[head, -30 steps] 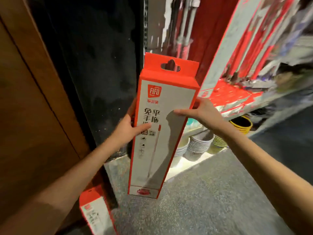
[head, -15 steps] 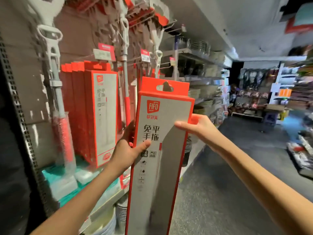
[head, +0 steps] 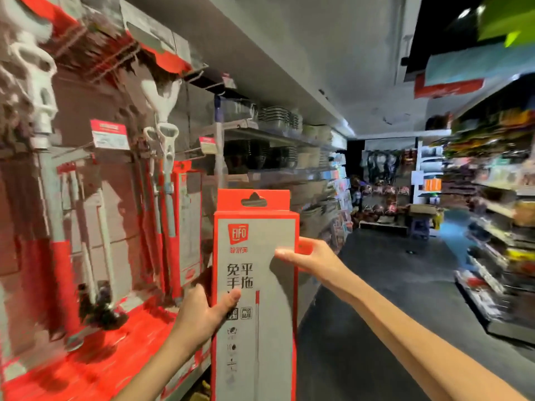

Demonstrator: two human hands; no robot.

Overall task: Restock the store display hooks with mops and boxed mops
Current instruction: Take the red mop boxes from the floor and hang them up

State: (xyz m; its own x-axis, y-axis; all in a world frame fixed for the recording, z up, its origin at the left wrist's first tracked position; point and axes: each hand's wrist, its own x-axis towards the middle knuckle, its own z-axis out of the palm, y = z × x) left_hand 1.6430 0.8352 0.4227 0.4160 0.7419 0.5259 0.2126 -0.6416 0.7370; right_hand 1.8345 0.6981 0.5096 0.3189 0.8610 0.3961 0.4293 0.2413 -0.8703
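Tall red-and-grey cardboard mop box [head: 260, 337] is held upright in mid-air with both arms stretched forward, just right of the hanging display. The left hand [head: 199, 311] grips the left edge lower down, thumb flat across the front and fingers curled behind. The right hand [head: 312, 260] pinches the right edge higher up, thumb on the front and fingers round the back. The box has a red hang tab with a cut-out slot, a FIFO logo and a thin mop drawing. Blurry white-handled mops [head: 165, 157] hang to its left.
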